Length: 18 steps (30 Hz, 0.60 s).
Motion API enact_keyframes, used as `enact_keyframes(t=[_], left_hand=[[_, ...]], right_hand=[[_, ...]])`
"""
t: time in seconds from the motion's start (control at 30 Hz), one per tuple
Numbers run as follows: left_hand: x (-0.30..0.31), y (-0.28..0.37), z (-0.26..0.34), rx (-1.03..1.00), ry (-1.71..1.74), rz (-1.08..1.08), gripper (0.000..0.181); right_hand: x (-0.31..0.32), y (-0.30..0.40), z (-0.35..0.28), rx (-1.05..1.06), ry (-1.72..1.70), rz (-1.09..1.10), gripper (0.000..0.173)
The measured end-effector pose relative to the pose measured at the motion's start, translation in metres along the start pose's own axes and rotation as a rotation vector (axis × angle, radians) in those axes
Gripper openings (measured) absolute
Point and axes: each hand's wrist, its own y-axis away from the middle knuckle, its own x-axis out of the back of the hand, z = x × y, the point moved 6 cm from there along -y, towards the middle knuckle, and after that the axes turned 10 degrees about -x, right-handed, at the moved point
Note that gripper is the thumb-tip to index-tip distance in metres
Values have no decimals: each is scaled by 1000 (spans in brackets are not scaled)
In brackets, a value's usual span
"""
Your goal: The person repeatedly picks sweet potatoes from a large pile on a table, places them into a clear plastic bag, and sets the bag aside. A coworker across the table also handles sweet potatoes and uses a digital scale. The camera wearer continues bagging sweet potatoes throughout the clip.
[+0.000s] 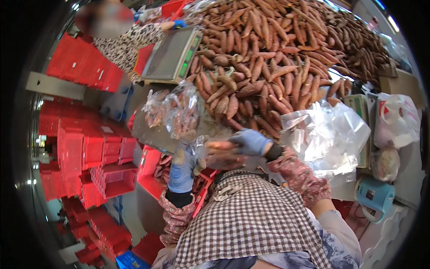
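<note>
My left hand [184, 164], in a blue knit glove with worn, soiled fingertips, grips the rim of a clear plastic bag [199, 145]. My right hand [250, 142], gloved in blue too, is closed around a reddish sweet potato [220, 145] at the bag's mouth. Blurred reddish shapes [226, 162] show just below it, apparently sweet potatoes inside the bag. Beyond my hands, a large heap of sweet potatoes [255, 70] covers the table. Filled clear bags [181, 109] stand on the table past my left hand.
Loose clear plastic bags [326, 141] lie to the right, near a light-blue appliance [374, 196]. A weighing scale [171, 55] stands at the far left, where a co-worker's gloved hand [179, 24] rests. A red crate [146, 171] holds sweet potatoes beside me; red crates [72, 141] are stacked left.
</note>
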Motion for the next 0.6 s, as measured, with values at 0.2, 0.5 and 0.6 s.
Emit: enact_keyframes(t=[0.2, 0.5, 0.6], left_hand=[[-33, -11, 13, -110, 97, -245, 79], [27, 16, 16, -10, 285, -120, 68], [4, 13, 1, 97, 370, -191, 67]], right_hand=[[-52, -7, -38, 167, 30, 94, 42], [24, 105, -16, -94, -415, -638, 31], [88, 95, 20, -180, -324, 103, 39]])
